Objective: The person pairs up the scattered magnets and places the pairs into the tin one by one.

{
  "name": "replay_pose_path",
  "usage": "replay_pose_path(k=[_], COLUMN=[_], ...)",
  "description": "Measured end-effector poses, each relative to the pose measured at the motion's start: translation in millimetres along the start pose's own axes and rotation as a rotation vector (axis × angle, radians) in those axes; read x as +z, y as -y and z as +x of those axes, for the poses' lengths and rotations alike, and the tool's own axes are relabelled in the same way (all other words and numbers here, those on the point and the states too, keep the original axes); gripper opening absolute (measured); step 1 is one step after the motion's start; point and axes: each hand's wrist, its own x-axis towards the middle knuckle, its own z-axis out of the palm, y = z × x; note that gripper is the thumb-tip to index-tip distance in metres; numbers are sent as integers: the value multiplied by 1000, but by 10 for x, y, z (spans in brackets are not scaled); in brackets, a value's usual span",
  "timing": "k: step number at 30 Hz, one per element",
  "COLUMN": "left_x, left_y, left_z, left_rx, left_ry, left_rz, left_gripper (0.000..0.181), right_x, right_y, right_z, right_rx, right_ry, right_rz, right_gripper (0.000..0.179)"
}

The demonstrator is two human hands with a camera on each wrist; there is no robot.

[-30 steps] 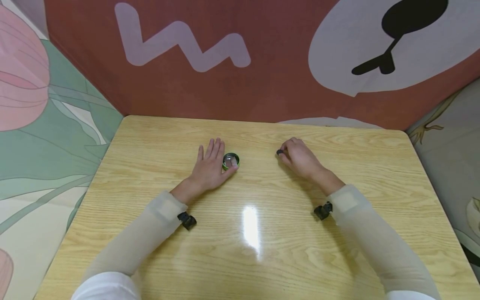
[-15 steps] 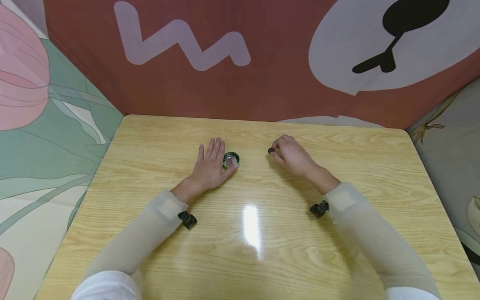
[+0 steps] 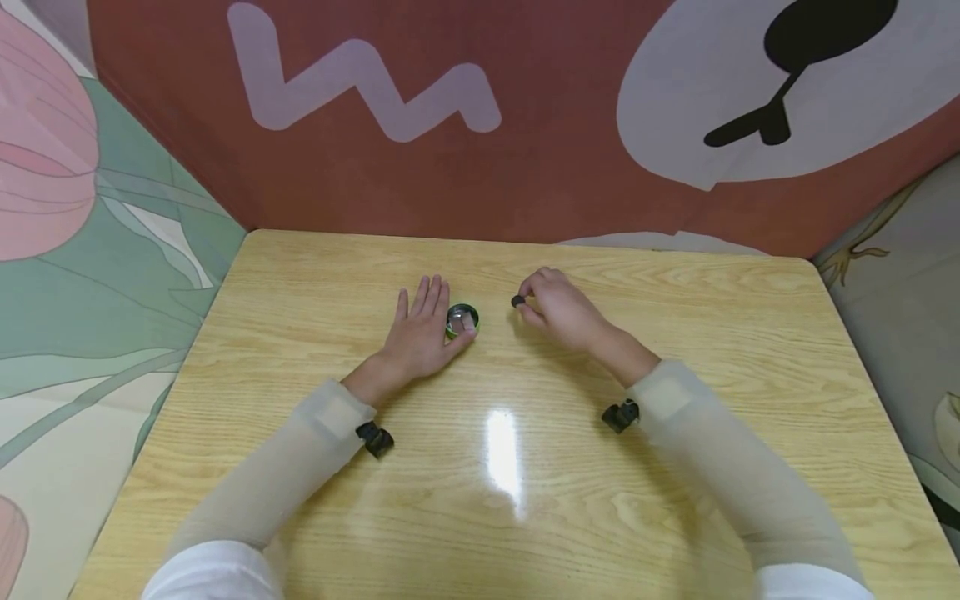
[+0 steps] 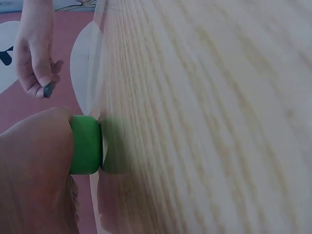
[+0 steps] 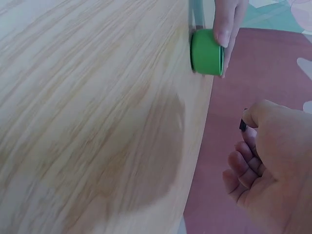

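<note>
A small round green tin [image 5: 207, 53] with an open top stands on the table, its inside silvery in the head view. My left hand [image 3: 420, 340] lies beside it with straight fingers; the thumb reaches to the tin's near rim. Seen from the left wrist, the tin's green wall [image 4: 86, 146] sits against the thumb side of that hand. To the right of the tin, my right hand [image 3: 561, 310] pinches a small black piece [image 3: 518, 301] between thumb and forefinger. In the right wrist view its other fingers are curled, and the black piece [image 5: 243, 125] is partly hidden by the thumb.
The wood-grain table [image 3: 360, 517] carries a bright light reflection in front of the hands. Behind it rises a reddish-brown wall covering [image 3: 525, 183] with printed shapes. Small black devices [image 3: 621, 415] hang at both wrists.
My right hand has moved left toward the tin with the black piece between its fingertips. The left hand and the tin have stayed in place.
</note>
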Motion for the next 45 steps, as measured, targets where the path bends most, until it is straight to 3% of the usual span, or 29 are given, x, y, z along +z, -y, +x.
replay_pose_path(k=[19, 45], left_x=[3, -3], left_y=[9, 4], left_z=[8, 10], left_rx=[4, -3], left_ry=[9, 20], left_rz=[7, 3], left_gripper=[96, 94], right_x=[100, 284], right_y=[267, 433], right_z=[214, 424], right_rx=[-88, -98], right_ry=[-5, 79], right_rz=[-3, -43], right_gripper=[23, 23])
